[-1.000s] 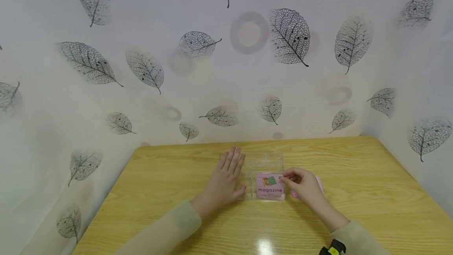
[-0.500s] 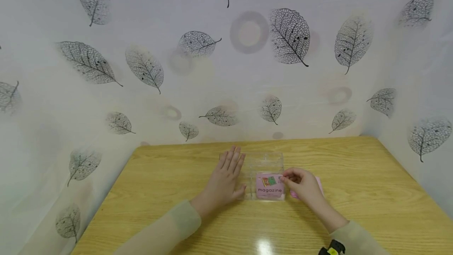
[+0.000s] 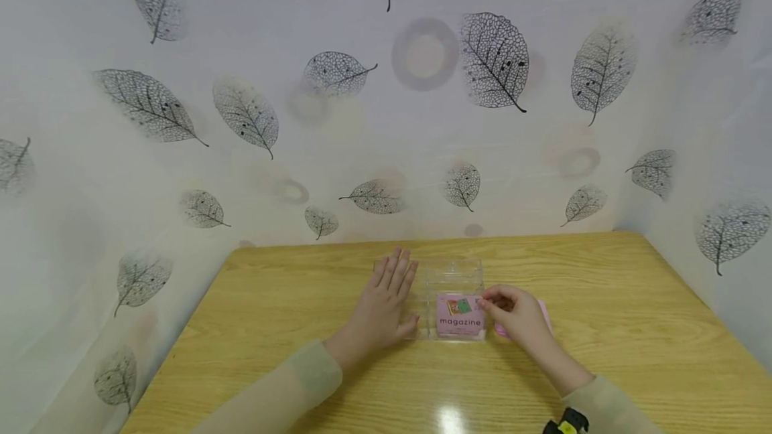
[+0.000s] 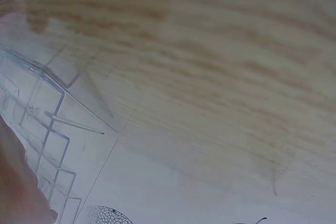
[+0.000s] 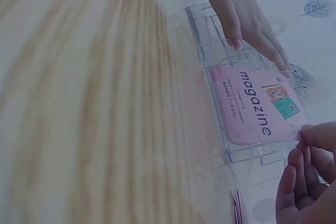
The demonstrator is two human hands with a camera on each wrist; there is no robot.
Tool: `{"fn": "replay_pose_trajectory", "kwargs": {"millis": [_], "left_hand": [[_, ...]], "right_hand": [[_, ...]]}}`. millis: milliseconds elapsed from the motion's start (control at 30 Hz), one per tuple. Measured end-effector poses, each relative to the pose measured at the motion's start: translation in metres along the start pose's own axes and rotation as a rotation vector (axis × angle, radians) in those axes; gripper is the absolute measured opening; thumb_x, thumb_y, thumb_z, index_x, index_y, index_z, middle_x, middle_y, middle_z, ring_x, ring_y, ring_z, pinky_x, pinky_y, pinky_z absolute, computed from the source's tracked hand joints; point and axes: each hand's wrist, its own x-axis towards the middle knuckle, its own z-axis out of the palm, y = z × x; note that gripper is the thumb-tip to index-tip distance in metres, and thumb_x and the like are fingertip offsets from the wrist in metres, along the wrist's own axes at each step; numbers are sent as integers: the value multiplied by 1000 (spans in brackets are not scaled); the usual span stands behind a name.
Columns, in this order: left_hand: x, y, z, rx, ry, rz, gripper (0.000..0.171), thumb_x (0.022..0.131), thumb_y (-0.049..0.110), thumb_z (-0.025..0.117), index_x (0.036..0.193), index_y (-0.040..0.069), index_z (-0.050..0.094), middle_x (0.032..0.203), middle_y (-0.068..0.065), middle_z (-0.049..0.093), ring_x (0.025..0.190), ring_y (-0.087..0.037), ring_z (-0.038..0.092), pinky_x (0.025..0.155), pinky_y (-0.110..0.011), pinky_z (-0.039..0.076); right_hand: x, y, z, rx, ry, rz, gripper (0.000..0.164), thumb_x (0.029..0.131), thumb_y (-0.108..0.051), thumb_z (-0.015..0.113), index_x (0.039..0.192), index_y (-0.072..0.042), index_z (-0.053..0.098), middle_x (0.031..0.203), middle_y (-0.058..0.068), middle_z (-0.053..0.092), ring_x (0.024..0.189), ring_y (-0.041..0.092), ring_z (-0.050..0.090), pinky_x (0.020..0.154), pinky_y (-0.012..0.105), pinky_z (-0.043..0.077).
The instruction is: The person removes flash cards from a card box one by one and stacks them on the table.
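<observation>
Magazine card (image 3: 460, 322) sits in the clear box (image 3: 455, 280), far right corner pinched in the right hand (image 3: 520, 317)'s grip. Left hand (image 3: 382, 310) lies flat, left. Nothing much moved; card's not free yet.

The left grip (image 3: 381, 307) lies palm-down, straight-fingered — the right grip (image 3: 515, 313) pinches.

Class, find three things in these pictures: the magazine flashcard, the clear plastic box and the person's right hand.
Magazine flashcard (image 5: 256, 106): right wrist view, middle of its pink printed face.
Clear plastic box (image 3: 454, 279): head view, its far section.
Right hand (image 3: 517, 313): head view, back of the hand.
</observation>
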Motion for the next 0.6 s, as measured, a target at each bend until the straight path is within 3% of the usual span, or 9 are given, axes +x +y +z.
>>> {"fn": "replay_pose_trajectory", "kwargs": {"millis": [333,600], "left_hand": [[0,0,-4,-16,-39,0,97,103,68,37,170,3,12,179,-21,6,167,-37,9,137,-46,17],[0,0,-2,-30,-30,-1,97,103,67,39,170,2,13,178,-21,11,167,-38,10,137,-47,16]], "right_hand": [[-1,-1,0,-6,24,20,15,96,-11,78,106,0,77,95,10,77,77,4,63,70,18,55],[-1,-2,-1,9,24,8,14,96,-9,78,107,1,77,95,11,77,77,3,63,69,18,55]]}}
